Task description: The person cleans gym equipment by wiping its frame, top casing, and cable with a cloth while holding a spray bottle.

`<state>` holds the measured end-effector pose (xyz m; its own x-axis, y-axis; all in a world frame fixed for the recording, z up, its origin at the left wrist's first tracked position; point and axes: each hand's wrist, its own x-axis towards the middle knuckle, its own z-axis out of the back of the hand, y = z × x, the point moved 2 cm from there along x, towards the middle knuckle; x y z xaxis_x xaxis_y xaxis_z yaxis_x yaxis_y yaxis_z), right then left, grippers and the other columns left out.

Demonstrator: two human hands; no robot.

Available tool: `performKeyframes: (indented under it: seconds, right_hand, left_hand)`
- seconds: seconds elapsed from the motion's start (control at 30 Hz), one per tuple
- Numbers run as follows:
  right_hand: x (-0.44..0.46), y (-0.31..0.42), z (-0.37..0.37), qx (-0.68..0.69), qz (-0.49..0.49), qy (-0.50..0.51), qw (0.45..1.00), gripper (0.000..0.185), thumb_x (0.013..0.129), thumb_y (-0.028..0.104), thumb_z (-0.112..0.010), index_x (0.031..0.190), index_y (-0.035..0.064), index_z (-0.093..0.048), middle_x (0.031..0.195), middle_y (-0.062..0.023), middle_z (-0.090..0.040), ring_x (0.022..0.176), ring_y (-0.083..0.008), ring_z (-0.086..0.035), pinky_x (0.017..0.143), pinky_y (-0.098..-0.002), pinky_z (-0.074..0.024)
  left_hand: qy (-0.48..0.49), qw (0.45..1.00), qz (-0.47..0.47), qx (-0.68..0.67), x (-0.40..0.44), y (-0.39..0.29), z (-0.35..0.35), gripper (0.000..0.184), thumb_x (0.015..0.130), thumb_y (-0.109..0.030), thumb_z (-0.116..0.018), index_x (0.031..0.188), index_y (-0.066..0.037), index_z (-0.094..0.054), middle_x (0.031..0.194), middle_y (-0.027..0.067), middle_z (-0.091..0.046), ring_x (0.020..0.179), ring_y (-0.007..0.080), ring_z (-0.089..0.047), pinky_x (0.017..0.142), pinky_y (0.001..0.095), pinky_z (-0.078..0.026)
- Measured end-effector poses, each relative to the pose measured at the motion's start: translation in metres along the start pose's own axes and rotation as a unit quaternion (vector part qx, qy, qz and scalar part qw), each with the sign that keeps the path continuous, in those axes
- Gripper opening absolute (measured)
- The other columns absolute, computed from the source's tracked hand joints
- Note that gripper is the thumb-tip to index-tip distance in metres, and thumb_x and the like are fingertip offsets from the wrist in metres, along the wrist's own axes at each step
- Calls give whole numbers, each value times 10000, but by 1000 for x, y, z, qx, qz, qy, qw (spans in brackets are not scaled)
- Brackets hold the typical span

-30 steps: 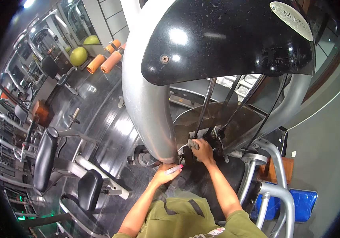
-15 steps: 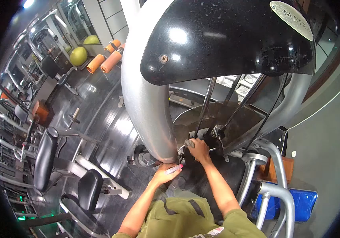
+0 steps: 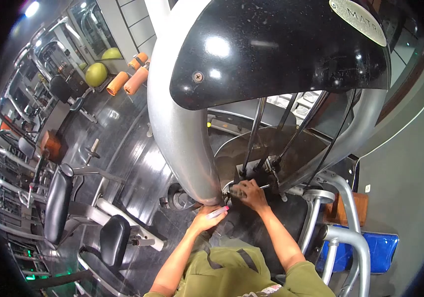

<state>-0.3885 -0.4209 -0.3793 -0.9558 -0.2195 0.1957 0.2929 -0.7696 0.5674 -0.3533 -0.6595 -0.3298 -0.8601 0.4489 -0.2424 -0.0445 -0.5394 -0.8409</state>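
My right hand [image 3: 253, 195] is closed around a crumpled grey cloth [image 3: 237, 191], low inside the frame of a weight machine. Just behind the cloth are the lower ends of the dark guide rods [image 3: 255, 129] and some dark metal fittings. My left hand [image 3: 204, 219] is at the foot of the thick silver frame tube [image 3: 185, 148]. It grips a slim whitish object with a pink end [image 3: 217, 212], whose kind I cannot make out. Some left fingers are hidden by the tube.
A black machine cover [image 3: 286, 54] hangs in front above my hands. Silver tubing [image 3: 345, 198] and a blue pad [image 3: 370, 252] are at right. A black-padded machine [image 3: 57, 203] stands at left, with orange rollers [image 3: 135, 81] and a green ball [image 3: 96, 74] farther back.
My right hand has shifted slightly down and turned, with the cloth still in its fingers. The left hand stays at the tube's foot. The view has moved a little.
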Motion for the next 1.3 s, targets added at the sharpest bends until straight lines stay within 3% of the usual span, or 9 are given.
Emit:
performKeyframes:
  seconds: [0.23, 0.3, 0.67, 0.73, 0.83, 0.93, 1.03, 1.17, 1.3]
  right_hand:
    - [9, -60, 5, 107, -235, -144, 955, 372, 831, 135, -710, 1202, 165, -708, 1169, -88, -678, 1104, -348, -620, 922, -428, -526]
    - [-4, -67, 4, 84, -190, -85, 975, 376, 835, 119, -698, 1207, 172, -709, 1165, -93, -680, 1100, -355, -620, 928, -433, -525]
    - [-12, -49, 0, -76, -124, 157, 977, 434, 835, 69, -701, 1247, 199, -663, 1366, -67, -541, 1238, -366, -537, 972, -468, -542]
    - [-18, -57, -9, -48, -118, 90, 988, 393, 845, 83, -699, 1222, 193, -670, 1295, -91, -588, 1189, -355, -579, 951, -476, -541]
    - [-28, -65, -21, 40, -193, 8, 980, 350, 861, 128, -713, 1206, 179, -677, 1171, -101, -656, 1095, -348, -635, 923, -463, -544]
    - [-35, -93, -54, 217, -359, -40, 907, 319, 892, 182, -709, 1206, 130, -678, 1098, -103, -702, 1017, -309, -687, 895, -425, -547]
    - [-40, -129, -101, 536, -506, -66, 673, 399, 951, 230, -671, 1299, 41, -619, 1200, -145, -671, 1068, -257, -671, 869, -407, -533]
    - [-43, -134, -143, 656, -496, -169, 544, 251, 1010, 193, -581, 1245, 104, -588, 1165, -143, -674, 999, -353, -710, 856, -592, -589]
    - [-49, -104, -111, 688, -483, -158, 518, 210, 1024, 160, -560, 1229, 128, -589, 1143, -121, -675, 1013, -349, -704, 849, -578, -594]
  left_hand:
    - [-28, 999, -42, -10, -1, 5, -3, 260, 906, -299, -717, 963, -46, -739, 791, 116, -711, 703, 219, -674, 674, 351, -525]
    - [-28, 999, -18, -17, -2, -2, -2, 277, 884, -329, -730, 972, -66, -750, 812, 152, -715, 731, 297, -702, 692, 393, -536]
    - [-7, 999, 17, -40, 0, 10, -9, 230, 904, -283, -720, 940, -57, -739, 744, 92, -689, 648, 189, -646, 636, 330, -506]
    - [-14, 997, -1, -71, -2, -1, -6, 229, 939, -265, -693, 885, -43, -709, 688, 26, -651, 592, 99, -586, 571, 283, -468]
    - [-23, 998, -36, -55, 0, 3, -8, 236, 939, -275, -691, 877, -48, -709, 684, 29, -652, 591, 109, -591, 573, 292, -468]
    - [-10, 999, -19, -24, 0, 1, -6, 242, 937, -279, -689, 874, -47, -710, 689, 42, -659, 592, 120, -596, 579, 303, -472]
    - [-13, 999, -23, -19, 0, 3, -6, 254, 936, -286, -690, 868, -42, -706, 689, 52, -662, 594, 129, -598, 586, 314, -476]
    - [-30, 998, -41, -22, 0, 6, -8, 256, 932, -280, -692, 857, -35, -702, 684, 53, -659, 601, 129, -600, 592, 315, -478]
    - [-19, 1000, -10, -20, 1, 2, -6, 251, 914, -304, -698, 900, -54, -716, 746, 114, -681, 667, 234, -651, 646, 365, -509]
